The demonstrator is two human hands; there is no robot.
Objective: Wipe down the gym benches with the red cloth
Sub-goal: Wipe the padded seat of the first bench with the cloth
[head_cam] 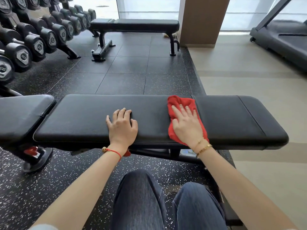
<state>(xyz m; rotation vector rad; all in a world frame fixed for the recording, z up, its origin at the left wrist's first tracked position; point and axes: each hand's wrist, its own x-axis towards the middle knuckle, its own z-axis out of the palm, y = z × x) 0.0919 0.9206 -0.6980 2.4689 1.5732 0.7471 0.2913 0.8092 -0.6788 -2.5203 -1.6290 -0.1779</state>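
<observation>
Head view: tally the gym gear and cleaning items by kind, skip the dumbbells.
Benches: 2, the near bench and the far bench
Red cloth: 1, under the right hand
Treadmill: 1
Dumbbell rack: 1
Total: 5

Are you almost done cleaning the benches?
Not yet. Nothing shows as finished. The right hand presses the red cloth flat on the near bench, while the left hand rests beside it. The far bench by the window has no cloth on it.
</observation>
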